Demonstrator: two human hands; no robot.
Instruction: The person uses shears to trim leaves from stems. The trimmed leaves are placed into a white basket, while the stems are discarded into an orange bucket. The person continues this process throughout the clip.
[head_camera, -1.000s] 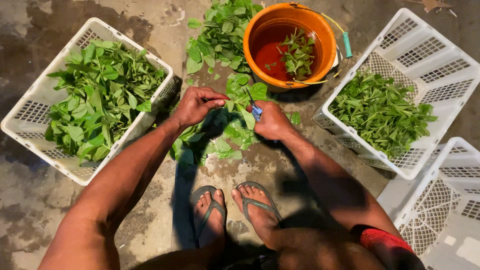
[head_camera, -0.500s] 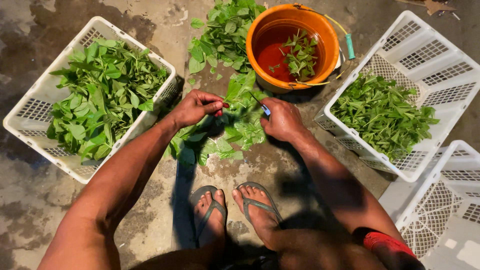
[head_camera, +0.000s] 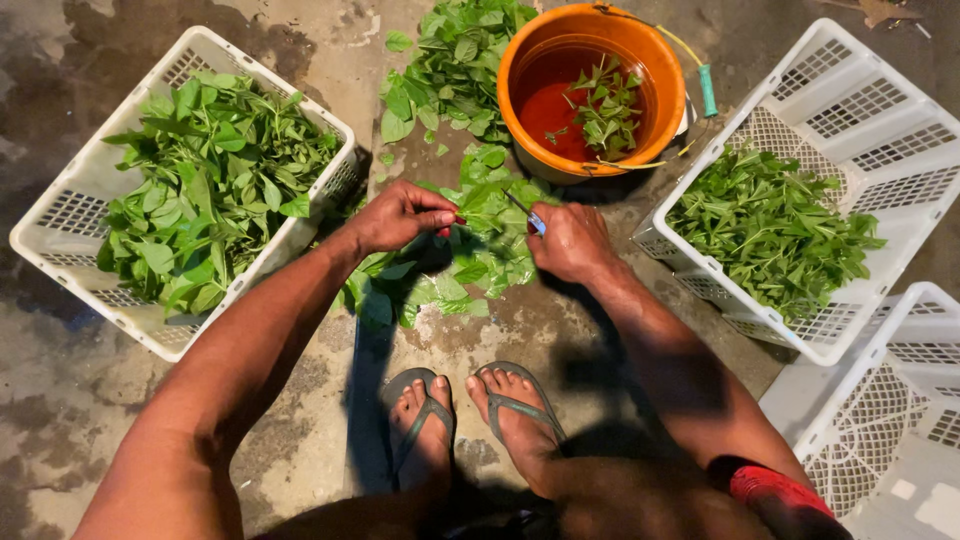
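Your left hand (head_camera: 400, 215) pinches a leafy stem (head_camera: 480, 200) at its end, and your right hand (head_camera: 570, 243) closes on a small blade (head_camera: 527, 215) touching the same stem — both over the pile of greens (head_camera: 450, 270) on the floor. The orange bucket (head_camera: 650, 70) stands just behind; the left crate (head_camera: 70, 215) and the right crate (head_camera: 850, 100) hold more leaves.

orange bucket (head_camera: 660, 75), 3 white crates (head_camera: 70, 215)
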